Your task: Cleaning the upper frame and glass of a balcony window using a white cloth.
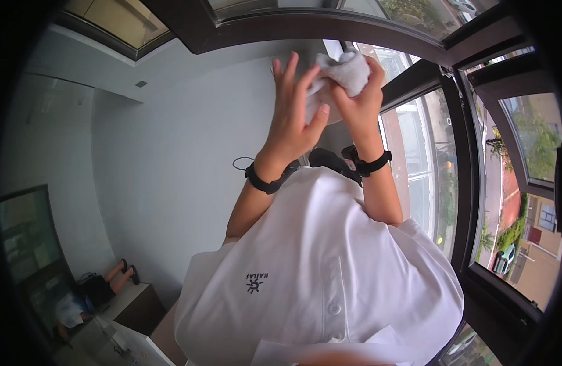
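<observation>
My right hand [361,98] grips a crumpled white cloth [349,75], with the thumb in front and the fingers behind it. Part of the white material hangs below the bunched top, between my two hands. My left hand [292,107] is raised beside the cloth, its fingers spread and its thumb apart. Its index fingertip overlaps the cloth's left edge; whether it touches is unclear. Each wrist wears a black strap, the left strap [265,183] and the right strap [374,164]. Both hands are up near a dark window frame [326,29].
Window panes [418,160] line the right side, with an outward casement [530,137] and a street with cars beyond. A pale wall or floor surface [180,137] spans the left. Another person [95,293] is at lower left, near a white cabinet [134,343].
</observation>
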A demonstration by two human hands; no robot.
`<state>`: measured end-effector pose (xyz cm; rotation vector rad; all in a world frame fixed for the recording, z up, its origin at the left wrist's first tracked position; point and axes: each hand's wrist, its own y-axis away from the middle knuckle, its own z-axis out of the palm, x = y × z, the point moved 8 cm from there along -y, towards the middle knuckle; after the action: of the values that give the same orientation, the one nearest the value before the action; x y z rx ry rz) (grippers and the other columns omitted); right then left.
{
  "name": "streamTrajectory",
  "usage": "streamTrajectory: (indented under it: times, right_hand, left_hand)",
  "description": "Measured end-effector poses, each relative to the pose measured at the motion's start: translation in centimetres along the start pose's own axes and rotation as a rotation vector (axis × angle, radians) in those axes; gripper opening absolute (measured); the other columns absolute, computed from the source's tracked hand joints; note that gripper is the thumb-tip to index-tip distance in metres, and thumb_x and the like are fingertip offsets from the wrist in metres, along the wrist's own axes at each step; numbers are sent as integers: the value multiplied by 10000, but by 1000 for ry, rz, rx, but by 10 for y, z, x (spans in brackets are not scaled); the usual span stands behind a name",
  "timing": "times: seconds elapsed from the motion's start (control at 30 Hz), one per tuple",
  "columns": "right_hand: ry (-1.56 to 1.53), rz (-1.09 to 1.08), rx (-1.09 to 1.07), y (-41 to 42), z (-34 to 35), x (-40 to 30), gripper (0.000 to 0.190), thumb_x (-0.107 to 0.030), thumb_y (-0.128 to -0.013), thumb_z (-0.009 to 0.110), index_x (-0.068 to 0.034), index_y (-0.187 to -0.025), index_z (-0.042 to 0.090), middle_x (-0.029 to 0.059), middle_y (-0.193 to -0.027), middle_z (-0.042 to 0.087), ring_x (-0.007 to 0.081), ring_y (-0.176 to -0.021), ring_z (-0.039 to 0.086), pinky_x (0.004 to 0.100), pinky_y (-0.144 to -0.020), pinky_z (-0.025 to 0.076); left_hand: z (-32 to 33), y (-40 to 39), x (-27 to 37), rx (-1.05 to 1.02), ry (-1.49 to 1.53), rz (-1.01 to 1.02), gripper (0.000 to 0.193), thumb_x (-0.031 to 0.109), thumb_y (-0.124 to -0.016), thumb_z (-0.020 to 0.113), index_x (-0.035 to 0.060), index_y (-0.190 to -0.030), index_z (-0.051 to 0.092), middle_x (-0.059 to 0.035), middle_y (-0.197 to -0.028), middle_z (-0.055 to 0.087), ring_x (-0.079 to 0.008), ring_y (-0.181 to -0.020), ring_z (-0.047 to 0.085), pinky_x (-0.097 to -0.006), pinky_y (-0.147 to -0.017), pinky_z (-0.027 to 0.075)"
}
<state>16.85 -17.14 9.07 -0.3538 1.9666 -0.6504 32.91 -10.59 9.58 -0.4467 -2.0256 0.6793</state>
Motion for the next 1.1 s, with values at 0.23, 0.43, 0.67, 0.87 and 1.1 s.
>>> streamTrajectory:
  times: [0.23, 0.43, 0.67, 0.87, 1.1]
  right_hand:
    - [-78, 132, 602, -21, -135, 37, 753, -122, -928, 706, 99, -1424, 183, 264, -1412, 348, 301, -1330, 484, 391, -1144, 395]
    - [-27, 129, 488, -54, -96, 44, 728, -162, -914, 712, 129, -1442, 306, 231, -1417, 363, 316, -1352, 430, 400, -1181, 327]
    - [161, -293, 235, -50, 52, -56, 882, -222, -741, 873, -39, -1463, 401, 269, -1411, 373, 452, -1227, 510, 496, -1045, 473]
    - [-61, -404, -117, -33, 165, -123, 784, -266, -776, 791, -110, -1468, 458, 288, -1416, 372, 477, -1111, 588, 485, -805, 589]
    - [-235, -491, -219, -40, 198, -123, 783, -175, -807, 750, -113, -1524, 444, 302, -1425, 381, 497, -1165, 556, 511, -884, 571]
  left_hand:
    - [100, -20, 60, -350, 278, 227, 723, 254, -1018, 641, 113, -1655, 330, -245, -1756, 83, -560, -1584, 45, -615, -1257, 184]
    - [105, -34, 40, -359, 391, 180, 748, 318, -1069, 586, 87, -1683, 227, -280, -1746, 63, -534, -1592, 60, -559, -1267, 201]
    - [19, -26, -25, -8, 549, -156, 976, 399, -1081, 515, -109, -1619, -121, -335, -1724, -15, -435, -1617, 38, -466, -1292, 128]
    - [-71, 7, -63, 423, 579, -351, 948, 386, -1065, 508, 8, -1665, -122, -223, -1736, 93, -313, -1607, 146, -446, -1285, 174]
    - [-105, 8, -71, 558, 535, -341, 851, 225, -1074, 486, 11, -1678, -75, -242, -1753, 87, -333, -1610, 164, -462, -1284, 180]
